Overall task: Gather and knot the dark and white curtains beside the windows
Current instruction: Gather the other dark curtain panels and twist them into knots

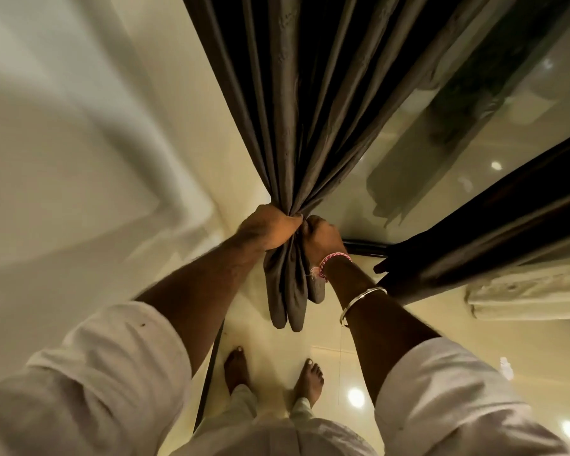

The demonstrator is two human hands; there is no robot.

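At the centre of the view, two hands meet on one gathered dark curtain (297, 110). The left hand (270, 227) is curled tightly round the bunched cloth, knuckles up, forearm reaching up from a rolled white sleeve (112, 350). The right hand (323, 238) grips the same bunch from the other side, just touching the left, its fingers wrapped into the folds. Below both fists the curtain's lower end (290, 294) hangs loose in about three rounded folds above the glossy pale floor (343, 343). The right wrist wears two bands: one pink and white thread bracelet (334, 260) and one plain metal bangle (362, 302) further down the forearm. A second dark curtain (491, 232) hangs well apart to the right, beside the window glass (441, 159), with a pale curtain (533, 297) just beside it. Two bare feet (273, 373) stand on the floor below. No writing can be read anywhere.
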